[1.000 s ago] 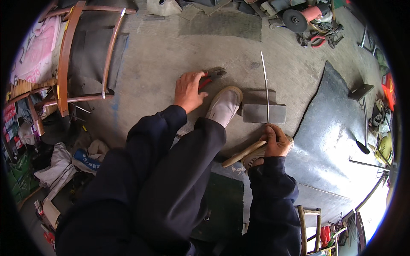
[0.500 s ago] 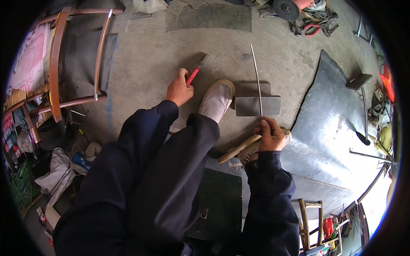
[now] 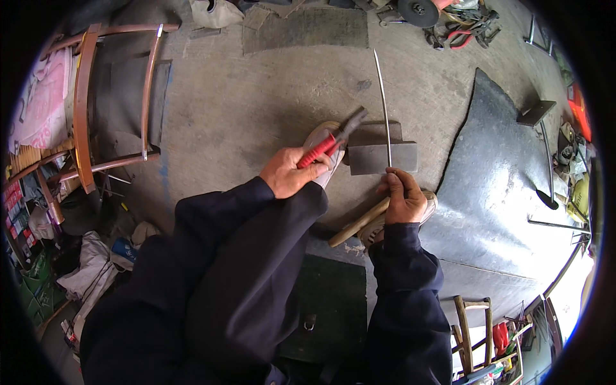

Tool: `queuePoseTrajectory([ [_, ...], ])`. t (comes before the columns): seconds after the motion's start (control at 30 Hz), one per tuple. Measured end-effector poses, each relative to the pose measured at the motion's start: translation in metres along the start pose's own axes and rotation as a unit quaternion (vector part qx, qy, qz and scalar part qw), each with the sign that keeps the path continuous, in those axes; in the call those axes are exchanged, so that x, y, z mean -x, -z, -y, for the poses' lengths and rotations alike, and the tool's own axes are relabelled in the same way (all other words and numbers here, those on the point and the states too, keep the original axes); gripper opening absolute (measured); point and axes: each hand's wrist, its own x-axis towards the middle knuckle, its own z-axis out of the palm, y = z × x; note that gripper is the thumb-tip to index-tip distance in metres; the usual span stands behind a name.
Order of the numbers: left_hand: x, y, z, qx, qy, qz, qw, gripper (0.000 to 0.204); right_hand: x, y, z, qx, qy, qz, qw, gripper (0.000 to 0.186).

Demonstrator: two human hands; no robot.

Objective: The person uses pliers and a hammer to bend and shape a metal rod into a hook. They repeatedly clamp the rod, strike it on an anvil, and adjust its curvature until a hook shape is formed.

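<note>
In my left hand (image 3: 280,174) is a pair of pliers (image 3: 316,151) with red grips, its dark jaws tilted up to the right beside a grey metal block (image 3: 384,159). My left fingers are wrapped round the grips. Between the thumb and fingers of my right hand (image 3: 407,200) is pinched the near end of a thin metal rod (image 3: 382,96). The rod points away from me, passing over the block, and narrows at its far end. The pliers and the rod are apart. A wooden handle (image 3: 359,223) lies by my right shoe, its far end hidden near my right hand.
My left shoe (image 3: 325,138) is just left of the block. A large dark metal sheet (image 3: 494,173) covers the floor at right. A wooden chair frame (image 3: 83,109) lies at left. Other hand tools (image 3: 471,32) are piled at the far right, beside a dark disc (image 3: 417,9).
My left hand has moved right and nearer to me, bringing the pliers from the floor left of my shoe to beside the block. The right hand still holds the rod, nearly in place.
</note>
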Motion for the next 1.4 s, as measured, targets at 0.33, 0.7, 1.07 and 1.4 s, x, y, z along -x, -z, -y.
queuePoseTrajectory([
  [0.33,0.007,-0.002,-0.015,-0.124,-0.001,0.056,0.991,0.026,0.003,0.007,0.017,0.157,0.129,0.041,0.978,0.014],
  [0.7,0.018,0.001,-0.021,-0.195,-0.020,0.039,0.980,0.022,0.006,0.000,0.036,0.185,0.177,0.108,0.961,0.013],
  [1.07,0.019,0.001,0.000,-0.153,-0.092,0.039,0.983,0.038,0.001,-0.010,0.037,0.207,0.194,0.104,0.953,0.013],
  [1.4,0.021,0.006,0.004,-0.092,-0.059,0.065,0.992,0.038,0.001,-0.015,0.036,0.204,0.178,0.101,0.957,0.013],
])
